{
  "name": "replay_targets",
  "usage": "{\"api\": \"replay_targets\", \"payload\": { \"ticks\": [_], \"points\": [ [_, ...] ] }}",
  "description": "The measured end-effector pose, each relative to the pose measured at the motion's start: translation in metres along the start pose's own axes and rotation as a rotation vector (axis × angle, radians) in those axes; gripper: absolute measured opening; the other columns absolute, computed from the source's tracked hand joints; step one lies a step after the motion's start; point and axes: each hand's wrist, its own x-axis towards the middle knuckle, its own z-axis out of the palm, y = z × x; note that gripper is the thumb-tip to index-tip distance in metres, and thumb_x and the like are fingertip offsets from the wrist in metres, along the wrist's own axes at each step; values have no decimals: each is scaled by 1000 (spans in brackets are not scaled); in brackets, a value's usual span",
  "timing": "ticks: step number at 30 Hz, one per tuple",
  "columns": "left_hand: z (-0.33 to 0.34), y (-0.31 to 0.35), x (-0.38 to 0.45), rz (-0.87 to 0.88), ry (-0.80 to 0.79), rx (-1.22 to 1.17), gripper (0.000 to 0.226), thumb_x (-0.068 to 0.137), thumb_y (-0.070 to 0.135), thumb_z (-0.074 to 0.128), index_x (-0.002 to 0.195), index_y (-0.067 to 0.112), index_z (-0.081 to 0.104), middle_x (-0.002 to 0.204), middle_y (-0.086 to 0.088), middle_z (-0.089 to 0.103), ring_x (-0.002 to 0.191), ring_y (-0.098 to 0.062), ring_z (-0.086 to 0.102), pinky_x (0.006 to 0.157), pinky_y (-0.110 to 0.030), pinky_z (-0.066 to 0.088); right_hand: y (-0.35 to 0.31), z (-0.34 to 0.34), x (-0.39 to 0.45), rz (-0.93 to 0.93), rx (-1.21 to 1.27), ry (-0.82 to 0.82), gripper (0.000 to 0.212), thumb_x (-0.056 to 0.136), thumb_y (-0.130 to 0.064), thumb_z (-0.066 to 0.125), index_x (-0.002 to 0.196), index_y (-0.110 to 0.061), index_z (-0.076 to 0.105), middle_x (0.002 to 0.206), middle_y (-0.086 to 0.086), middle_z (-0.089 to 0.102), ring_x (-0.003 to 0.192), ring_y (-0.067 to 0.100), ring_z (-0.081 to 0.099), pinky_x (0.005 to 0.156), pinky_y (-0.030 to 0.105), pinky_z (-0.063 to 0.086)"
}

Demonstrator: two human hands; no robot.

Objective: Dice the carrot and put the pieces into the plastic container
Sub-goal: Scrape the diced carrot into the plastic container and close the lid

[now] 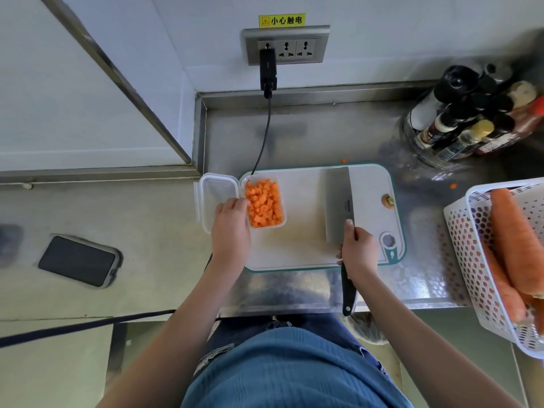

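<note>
A white rectangular plastic cutting board with a teal rim (309,201) lies on the stainless steel counter (294,134), and at its left end sits a small clear rectangular plastic container (282,214) filled with orange diced carrot pieces (263,206). The container's clear hinged lid (216,191) lies folded open to the left, off the board's edge. The left hand (231,228) rests at the near left corner of the container, its fingertips curled over the rim and touching the carrot pieces. The right hand (357,248) is clamped round a broad steel cleaver with a black handle (338,201): the index finger lies along the spine, the blade lies flat on the middle of the board and the handle end juts past the counter's front edge. The two hands are well apart, one at each side of the board. A cut carrot stub (388,200) sits near the board's right edge, and stray orange bits lie on the counter just beyond the board. To the right, a white perforated plastic basket (471,245) holds whole orange carrots (515,234). A cluster of seasoning bottles in a clear round holder (471,119) stands at the back right. A dark smartphone in a grey case (79,260) lies far left, and a black charger with a cable (268,69) is plugged into the wall socket.
</note>
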Motion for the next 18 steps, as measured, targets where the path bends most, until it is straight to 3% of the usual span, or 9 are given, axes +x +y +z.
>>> {"api": "replay_targets", "payload": {
  "ticks": [2,4,8,15,18],
  "points": [
    [0,-3,2,6,11,-11,21,80,-8,58,99,0,64,92,-19,62,86,-37,55,71,-43,46,6,-9,5,-17,-143,26,55,101,-45,30,67,-7,50,61,10,55,62,30,61,62,42,53],
    [2,-8,4,-19,16,1,17,83,-6,57,99,-1,63,92,-20,60,84,-39,54,71,-44,45,13,-16,8,-19,-273,39,55,102,-44,27,72,-5,52,64,7,48,67,30,56,62,38,48],
    [4,-18,10,-40,-18,13,14,86,0,56,99,0,61,84,-20,59,80,-37,55,66,-41,42,29,-22,14,-110,-390,43,55,102,-41,24,93,-1,61,85,17,60,77,32,58,69,40,52],
    [4,-19,16,-127,20,-262,19,81,7,68,94,3,55,80,-7,63,72,-21,58,64,-28,43,29,-26,13,-193,-615,-14,38,101,-39,30,109,-4,44,106,20,59,99,37,56,70,44,49],
    [3,-18,19,-115,-1,-339,12,80,2,67,89,5,60,83,-5,65,77,-19,61,71,-28,48,17,-26,11,-259,-634,82,32,99,-31,40,116,-3,40,118,21,51,109,39,48,85,48,42]
  ]
}}
